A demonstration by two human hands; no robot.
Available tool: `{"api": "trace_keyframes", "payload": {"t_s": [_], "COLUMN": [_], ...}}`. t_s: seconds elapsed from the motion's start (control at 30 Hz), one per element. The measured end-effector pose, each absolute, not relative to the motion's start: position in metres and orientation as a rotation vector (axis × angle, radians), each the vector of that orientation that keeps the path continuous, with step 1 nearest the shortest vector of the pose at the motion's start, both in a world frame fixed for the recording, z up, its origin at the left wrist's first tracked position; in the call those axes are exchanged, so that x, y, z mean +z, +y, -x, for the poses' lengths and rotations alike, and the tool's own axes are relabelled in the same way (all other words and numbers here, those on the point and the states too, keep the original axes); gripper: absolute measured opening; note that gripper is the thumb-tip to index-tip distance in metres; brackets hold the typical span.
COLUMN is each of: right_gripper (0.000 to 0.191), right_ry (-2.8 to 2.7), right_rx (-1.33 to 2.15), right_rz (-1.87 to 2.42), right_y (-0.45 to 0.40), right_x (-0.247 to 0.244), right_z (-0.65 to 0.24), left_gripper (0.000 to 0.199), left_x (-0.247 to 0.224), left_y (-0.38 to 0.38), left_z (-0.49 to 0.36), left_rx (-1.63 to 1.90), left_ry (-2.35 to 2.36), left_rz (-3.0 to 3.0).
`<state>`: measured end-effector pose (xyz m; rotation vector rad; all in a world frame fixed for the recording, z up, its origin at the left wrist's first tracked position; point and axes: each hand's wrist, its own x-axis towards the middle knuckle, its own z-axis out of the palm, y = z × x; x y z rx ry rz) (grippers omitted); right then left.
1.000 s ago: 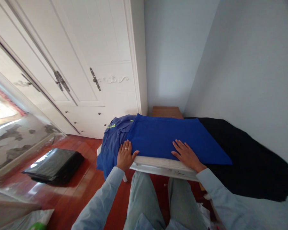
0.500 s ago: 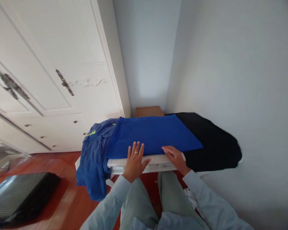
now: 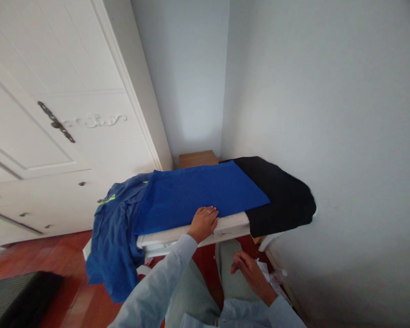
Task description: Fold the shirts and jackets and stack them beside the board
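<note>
A flat blue cloth (image 3: 198, 191) lies across a narrow white-edged stand (image 3: 230, 223), its left side running into a crumpled blue garment (image 3: 118, 243) with yellow-green trim that hangs over the left end. Under the cloth's right side is a black cloth (image 3: 285, 200) with a rounded end. My left hand (image 3: 204, 223) rests palm down on the cloth's front edge, fingers laid on the fabric and close together. Apart from the cloth, my right hand (image 3: 251, 273) is held above my lap with its fingers curled in; nothing shows between them.
A white wardrobe (image 3: 99, 114) with dark metal handles stands at the left. The grey wall (image 3: 321, 114) runs close along the right. Behind the stand is a brown wooden box-like piece (image 3: 198, 158). A black ribbed item (image 3: 30, 291) lies on the red-brown floor (image 3: 71, 269).
My right hand has left the front edge and drawn back toward my lap, its fingers curling. My left hand has shifted right along the edge, fingers closer together. The view has turned right.
</note>
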<state>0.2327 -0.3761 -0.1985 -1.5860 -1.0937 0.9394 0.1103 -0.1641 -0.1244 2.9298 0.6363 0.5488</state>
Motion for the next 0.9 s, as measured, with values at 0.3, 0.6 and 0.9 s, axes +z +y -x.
{"api": "trace_keyframes", "payload": {"t_s": [0.3, 0.6, 0.9], "right_gripper": [0.018, 0.023, 0.021], "right_ry": [-1.210, -0.647, -0.478], "right_rx": [1.143, 1.009, 1.101], "right_rz": [1.832, 2.013, 1.924], "right_y": [-0.368, -0.344, -0.342], "right_x": [-0.294, -0.334, -0.338], "right_z": [-0.246, -0.263, -0.275], "left_gripper": [0.039, 0.062, 0.067], "left_x": [-0.148, -0.195, -0.213], "left_y": [-0.191, -0.238, -0.244], "left_z": [-0.083, -0.060, -0.063], "left_rx": [0.915, 1.018, 1.112], "left_ry": [0.913, 1.091, 1.157], "left_rz": [-2.736, -2.822, -2.767]}}
